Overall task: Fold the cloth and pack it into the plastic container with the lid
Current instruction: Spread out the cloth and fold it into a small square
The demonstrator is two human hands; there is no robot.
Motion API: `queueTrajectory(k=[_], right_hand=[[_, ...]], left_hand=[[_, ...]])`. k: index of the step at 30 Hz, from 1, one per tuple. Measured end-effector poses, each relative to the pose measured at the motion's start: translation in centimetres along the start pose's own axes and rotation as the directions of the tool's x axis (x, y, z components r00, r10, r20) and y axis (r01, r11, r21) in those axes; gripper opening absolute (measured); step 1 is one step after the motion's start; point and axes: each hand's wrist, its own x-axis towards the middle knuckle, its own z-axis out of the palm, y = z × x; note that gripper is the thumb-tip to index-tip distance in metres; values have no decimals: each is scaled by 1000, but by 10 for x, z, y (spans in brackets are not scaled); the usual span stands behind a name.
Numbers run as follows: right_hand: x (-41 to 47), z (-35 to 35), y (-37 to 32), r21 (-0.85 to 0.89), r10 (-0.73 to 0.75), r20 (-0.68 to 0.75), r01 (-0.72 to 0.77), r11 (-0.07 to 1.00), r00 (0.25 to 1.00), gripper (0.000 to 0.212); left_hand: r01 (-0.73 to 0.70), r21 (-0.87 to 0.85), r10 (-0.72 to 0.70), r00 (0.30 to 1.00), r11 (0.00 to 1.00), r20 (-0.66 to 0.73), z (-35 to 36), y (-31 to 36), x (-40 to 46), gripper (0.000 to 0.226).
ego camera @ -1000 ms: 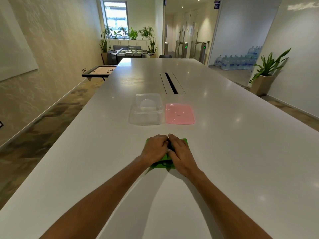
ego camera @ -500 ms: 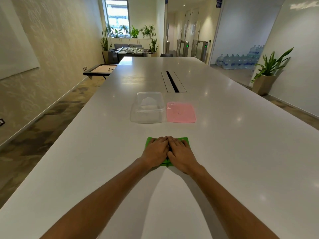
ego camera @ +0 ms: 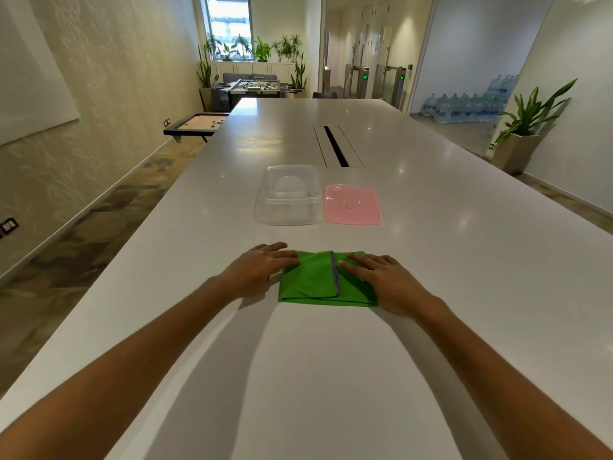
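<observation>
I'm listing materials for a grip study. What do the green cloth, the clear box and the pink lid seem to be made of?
Green cloth: soft matte fabric, likely microfibre; it creases and shows a stitched grey hem.
Clear box: glossy transparent plastic; the table shows through its walls.
Pink lid: translucent plastic, smooth with a slight sheen.

No legible text anywhere.

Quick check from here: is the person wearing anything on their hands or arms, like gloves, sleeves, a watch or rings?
Nothing visible. The left hand and right hand are bare, without gloves, and both forearms are uncovered to the frame's edge: no sleeves, watch, bands or rings show.
</observation>
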Motion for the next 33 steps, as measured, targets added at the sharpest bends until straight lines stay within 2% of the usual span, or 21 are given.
queueTrajectory(k=[5, 10, 17, 25, 27, 30, 32, 33], right_hand=[[0, -1, -1, -115, -149, -6, 148, 982, 989, 84], [-1, 0, -19, -133, -296, -64, 286, 949, 953, 68], [-11, -1, -25, -51, -265, -90, 262, 964, 960, 67], [-35, -8, -37, 73, -239, -82, 245, 967, 968, 50], [-42, -13, -41, 150, -227, -74, 236, 960, 971, 51], [-50, -19, -45, 424, -164, -78, 182, 887, 983, 52], [-54, -25, -46, 678, -92, -51, 102, 728, 994, 48], [-56, -30, -47, 819, -52, -25, 50, 572, 998, 44]], left_hand=[[-79, 101, 80, 997, 992, -2, 5, 0, -6, 54], [-137, 121, 132, 990, 983, 47, 5, 5, 0, 54], [-72, -53, 72, 997, 996, 7, 14, 13, -19, 53], [-63, -269, 81, 995, 961, 58, 8, 34, -40, 51], [-50, -356, 67, 997, 933, 36, 6, 40, -44, 46], [-41, -524, 37, 999, 851, -17, 1, 50, -48, 35], [-15, -714, -24, 999, 700, -45, -5, 59, -50, 31], [0, -799, -73, 996, 601, -55, -8, 64, -50, 29]])
